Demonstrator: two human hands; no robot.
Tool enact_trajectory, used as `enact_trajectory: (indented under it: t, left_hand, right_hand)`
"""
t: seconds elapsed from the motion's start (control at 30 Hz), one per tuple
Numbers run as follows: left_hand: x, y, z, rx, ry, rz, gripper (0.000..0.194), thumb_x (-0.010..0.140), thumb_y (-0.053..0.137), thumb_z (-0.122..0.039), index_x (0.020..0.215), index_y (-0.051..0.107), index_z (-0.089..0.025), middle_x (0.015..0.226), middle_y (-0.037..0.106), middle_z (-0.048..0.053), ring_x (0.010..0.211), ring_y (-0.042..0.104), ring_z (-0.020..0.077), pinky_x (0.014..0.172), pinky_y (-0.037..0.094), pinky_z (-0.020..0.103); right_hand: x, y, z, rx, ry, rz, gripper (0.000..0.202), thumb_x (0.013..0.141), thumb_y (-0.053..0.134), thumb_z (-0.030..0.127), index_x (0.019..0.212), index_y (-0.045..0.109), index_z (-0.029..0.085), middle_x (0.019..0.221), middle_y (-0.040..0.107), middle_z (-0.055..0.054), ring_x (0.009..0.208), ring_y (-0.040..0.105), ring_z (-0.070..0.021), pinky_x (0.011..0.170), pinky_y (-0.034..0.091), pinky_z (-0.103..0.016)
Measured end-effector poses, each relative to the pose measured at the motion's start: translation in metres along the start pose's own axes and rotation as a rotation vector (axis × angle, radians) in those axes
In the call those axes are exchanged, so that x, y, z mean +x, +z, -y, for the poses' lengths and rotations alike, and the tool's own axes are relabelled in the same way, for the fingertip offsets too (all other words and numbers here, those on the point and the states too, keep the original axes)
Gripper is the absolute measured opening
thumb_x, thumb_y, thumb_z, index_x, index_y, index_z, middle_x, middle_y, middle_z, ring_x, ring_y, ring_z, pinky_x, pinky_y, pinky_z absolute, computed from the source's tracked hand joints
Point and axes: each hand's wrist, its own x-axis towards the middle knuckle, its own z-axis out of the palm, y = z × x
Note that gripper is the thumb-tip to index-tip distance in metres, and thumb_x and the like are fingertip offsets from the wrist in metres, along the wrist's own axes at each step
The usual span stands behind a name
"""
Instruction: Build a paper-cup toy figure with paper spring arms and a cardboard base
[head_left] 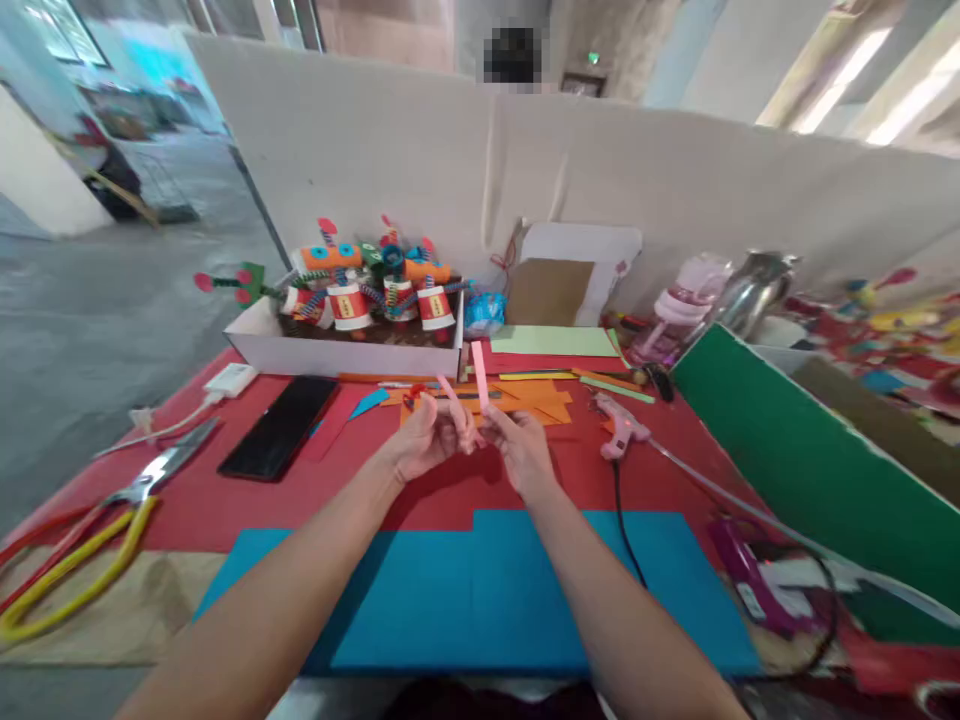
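In the head view, my right hand [519, 440] pinches a pink paper strip [480, 372] that stands upright above its fingertips. Close beside it, my left hand [435, 432] is closed, with a second narrow pink strip [447, 388] rising from between its fingers. Whether the two strips are joined is hidden by the fingers. Behind my left hand shows a small red item [412, 396], too unclear to name. Orange paper pieces [536, 400] lie just beyond both hands on the red table covering [360, 490].
Blue sheets [420, 600] lie in front. Leftward are a black phone [279, 430], a white charger [231, 380] and large shears [142, 485]. A white box [337, 355] holds paper-cup figures. To the right are a pink glue gun [621, 425] with its cord and a green board [810, 460].
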Motion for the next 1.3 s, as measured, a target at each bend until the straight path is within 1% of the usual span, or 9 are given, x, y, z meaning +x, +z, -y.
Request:
enact_trajectory:
  t: [0.23, 0.37, 0.6, 0.73, 0.87, 0.93, 1.03, 1.2, 1.3]
  left_hand:
    - [-0.014, 0.001, -0.003, 0.011, -0.084, 0.422, 0.079, 0.042, 0.059, -0.089, 0.068, 0.073, -0.015, 0.048, 0.059, 0.009, 0.049, 0.059, 0.0227, 0.047, 0.047, 0.033]
    - [-0.016, 0.001, -0.003, 0.039, -0.172, 0.620, 0.084, 0.042, 0.062, -0.088, 0.080, 0.077, -0.014, 0.055, 0.066, 0.016, 0.058, 0.065, 0.0296, 0.052, 0.050, 0.038]
    - [-0.019, 0.003, -0.007, 0.067, -0.244, 0.618, 0.081, 0.040, 0.066, -0.085, 0.079, 0.078, -0.016, 0.058, 0.067, 0.016, 0.063, 0.067, 0.0337, 0.060, 0.052, 0.043]
    - [-0.016, 0.009, -0.012, 0.154, -0.262, 0.407, 0.078, 0.036, 0.066, -0.086, 0.069, 0.073, -0.015, 0.053, 0.065, 0.013, 0.058, 0.065, 0.0297, 0.056, 0.051, 0.039]
    - [-0.003, 0.011, -0.011, 0.440, -0.032, -0.269, 0.049, 0.055, 0.078, -0.061, 0.069, 0.066, -0.015, 0.056, 0.064, 0.003, 0.052, 0.057, 0.0137, 0.055, 0.047, 0.027]
    - [0.003, 0.009, -0.007, 0.571, -0.009, -0.455, 0.042, 0.056, 0.082, -0.047, 0.076, 0.066, -0.015, 0.061, 0.064, 0.000, 0.051, 0.053, 0.0096, 0.054, 0.044, 0.023]
    - [0.006, 0.008, 0.000, 0.565, -0.073, -0.427, 0.043, 0.059, 0.080, -0.044, 0.087, 0.068, -0.014, 0.066, 0.067, 0.002, 0.054, 0.055, 0.0107, 0.055, 0.045, 0.024]
    - [0.004, 0.010, 0.007, 0.565, -0.036, -0.423, 0.033, 0.061, 0.078, -0.043, 0.071, 0.068, -0.013, 0.063, 0.066, 0.003, 0.054, 0.054, 0.0109, 0.054, 0.043, 0.024]
    - [0.005, 0.008, 0.008, 0.611, -0.015, -0.486, 0.032, 0.058, 0.080, -0.041, 0.067, 0.065, -0.014, 0.058, 0.062, 0.000, 0.052, 0.051, 0.0096, 0.053, 0.041, 0.023]
  right_hand:
    - [-0.004, -0.001, 0.006, -0.049, 0.061, 0.148, 0.033, 0.046, 0.089, 0.037, 0.061, 0.069, 0.017, 0.053, 0.064, 0.002, 0.049, 0.058, -0.0080, 0.053, 0.046, -0.020]
    - [-0.004, -0.001, 0.007, -0.105, 0.067, 0.143, 0.035, 0.046, 0.089, 0.041, 0.060, 0.069, 0.017, 0.052, 0.064, 0.002, 0.048, 0.057, -0.0080, 0.051, 0.044, -0.020]
    - [-0.005, -0.002, 0.007, -0.161, 0.089, 0.122, 0.035, 0.049, 0.087, 0.043, 0.060, 0.068, 0.015, 0.051, 0.064, -0.001, 0.047, 0.056, -0.0088, 0.039, 0.028, -0.019]
    - [-0.003, -0.003, 0.010, -0.115, 0.052, 0.135, 0.034, 0.048, 0.088, 0.041, 0.061, 0.069, 0.016, 0.051, 0.063, 0.001, 0.049, 0.056, -0.0090, 0.046, 0.040, -0.020]
    - [0.005, -0.008, 0.013, -0.045, -0.051, 0.036, 0.034, 0.044, 0.088, 0.038, 0.062, 0.069, 0.017, 0.056, 0.064, 0.002, 0.052, 0.056, -0.0091, 0.056, 0.048, -0.023]
    - [0.007, -0.010, 0.012, -0.105, -0.089, 0.008, 0.032, 0.047, 0.086, 0.038, 0.064, 0.069, 0.017, 0.056, 0.064, 0.001, 0.051, 0.055, -0.0098, 0.055, 0.047, -0.024]
    - [0.007, -0.010, 0.009, -0.247, -0.132, 0.042, 0.029, 0.053, 0.082, 0.040, 0.065, 0.070, 0.016, 0.055, 0.063, 0.001, 0.051, 0.055, -0.0112, 0.055, 0.046, -0.025]
    - [0.001, -0.006, 0.003, -0.398, -0.181, 0.186, 0.028, 0.063, 0.075, 0.044, 0.061, 0.065, 0.017, 0.052, 0.062, 0.000, 0.049, 0.054, -0.0127, 0.052, 0.043, -0.026]
    - [0.000, -0.005, 0.001, -0.399, -0.149, 0.178, 0.032, 0.058, 0.079, 0.043, 0.070, 0.061, 0.018, 0.055, 0.063, 0.001, 0.050, 0.056, -0.0133, 0.052, 0.044, -0.025]
